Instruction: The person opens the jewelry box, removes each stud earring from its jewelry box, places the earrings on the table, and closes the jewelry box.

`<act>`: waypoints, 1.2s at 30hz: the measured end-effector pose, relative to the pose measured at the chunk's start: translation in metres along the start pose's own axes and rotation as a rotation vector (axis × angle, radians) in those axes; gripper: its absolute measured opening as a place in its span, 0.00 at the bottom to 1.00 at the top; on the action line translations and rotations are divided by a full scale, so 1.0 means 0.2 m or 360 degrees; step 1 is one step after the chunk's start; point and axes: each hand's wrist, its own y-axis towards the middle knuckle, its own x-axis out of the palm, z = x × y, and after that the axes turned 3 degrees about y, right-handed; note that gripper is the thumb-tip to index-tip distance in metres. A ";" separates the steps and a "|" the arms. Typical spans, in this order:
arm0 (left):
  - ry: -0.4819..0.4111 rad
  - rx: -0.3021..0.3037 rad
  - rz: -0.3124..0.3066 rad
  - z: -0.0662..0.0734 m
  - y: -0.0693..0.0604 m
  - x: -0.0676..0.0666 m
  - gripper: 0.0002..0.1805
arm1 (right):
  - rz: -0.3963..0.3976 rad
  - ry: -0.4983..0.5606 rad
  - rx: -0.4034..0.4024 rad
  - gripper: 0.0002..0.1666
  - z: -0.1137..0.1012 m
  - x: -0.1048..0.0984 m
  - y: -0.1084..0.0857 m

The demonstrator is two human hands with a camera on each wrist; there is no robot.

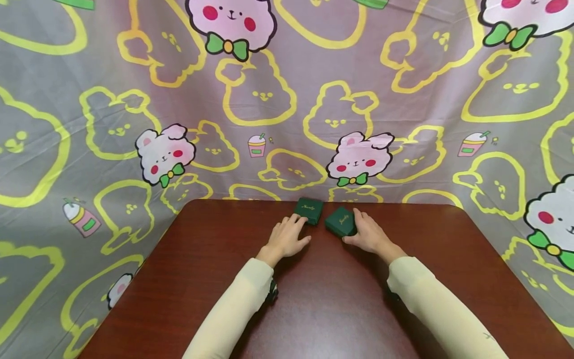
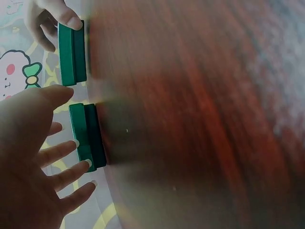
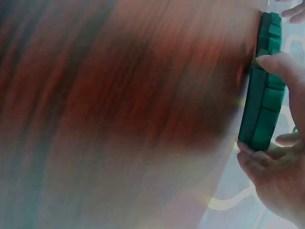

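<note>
Two small dark green boxes with gold lettering on their lids lie near the table's far edge. My left hand (image 1: 284,238) is at the front left of the left green box (image 1: 310,209), its fingers spread and the thumb apart. In the left wrist view the fingertips overlap that box's side; whether they touch it I cannot tell. The right green box (image 1: 339,221) sits slightly turned. My right hand (image 1: 368,233) holds it from the right, thumb at the near corner and fingers behind, as the right wrist view shows on the box (image 3: 262,107). Both boxes appear closed.
The reddish-brown wooden table (image 1: 314,309) has a glossy top. A grey curtain (image 1: 296,134) with cartoon bunnies and yellow outlines hangs behind the table and along both sides. The boxes stand a short gap apart.
</note>
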 end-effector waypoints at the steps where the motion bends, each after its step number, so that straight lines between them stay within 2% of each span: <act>1: -0.0010 -0.0001 -0.0004 0.00 0.00 0.00 0.33 | 0.0006 0.0008 -0.0013 0.63 0.00 0.00 0.00; 9: -0.0081 0.0045 -0.0046 0.02 0.00 -0.02 0.36 | 0.0021 0.0122 -0.0124 0.60 0.02 -0.01 -0.03; 18: -0.0135 0.0106 -0.0082 0.04 0.01 -0.01 0.46 | -0.0010 0.0227 -0.0317 0.56 0.02 -0.01 -0.08; 25: -0.0248 0.0149 -0.0107 0.07 0.02 0.00 0.53 | -0.0046 0.0262 -0.0441 0.57 -0.01 0.00 -0.10; 32: -0.0440 0.0195 -0.0146 0.08 0.03 0.00 0.53 | -0.0126 0.0311 -0.0444 0.56 -0.04 0.01 -0.11; 36: -0.0492 0.0204 -0.0164 0.09 0.03 0.00 0.53 | -0.0152 0.0328 -0.0452 0.55 -0.04 0.00 -0.12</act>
